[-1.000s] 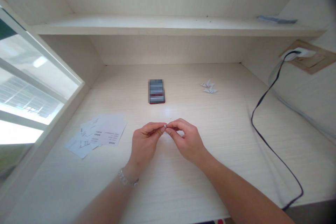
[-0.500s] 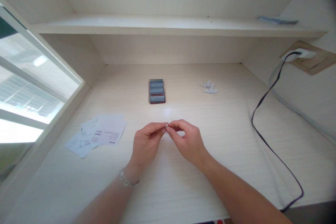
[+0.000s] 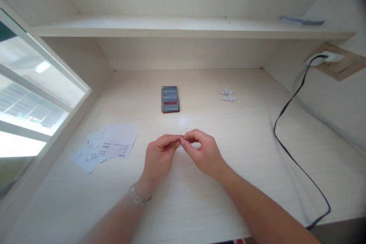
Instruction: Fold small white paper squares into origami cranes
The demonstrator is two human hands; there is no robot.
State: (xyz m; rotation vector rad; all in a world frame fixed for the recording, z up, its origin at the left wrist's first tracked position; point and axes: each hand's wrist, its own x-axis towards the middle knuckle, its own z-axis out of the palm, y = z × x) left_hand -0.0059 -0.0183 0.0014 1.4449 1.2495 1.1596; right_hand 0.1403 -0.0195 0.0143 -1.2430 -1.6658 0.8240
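My left hand (image 3: 159,156) and my right hand (image 3: 201,151) meet fingertip to fingertip over the middle of the pale wooden desk (image 3: 246,148). Both pinch one tiny white folded piece of paper (image 3: 181,138), mostly hidden by the fingertips. A thin bracelet (image 3: 138,196) sits on my left wrist. Beyond the hands lies a dark phone (image 3: 170,99), flat on the desk.
A loose pile of printed white paper slips (image 3: 107,146) lies to the left. Small folded paper figures (image 3: 228,95) rest at the back right. A black cable (image 3: 288,148) runs from a wall socket (image 3: 331,60) across the right side. A shelf (image 3: 183,28) spans above; a window (image 3: 25,95) is on the left.
Nothing has moved apart from slight shifts of the fingertips on the small paper; both hands stay in the same spot.
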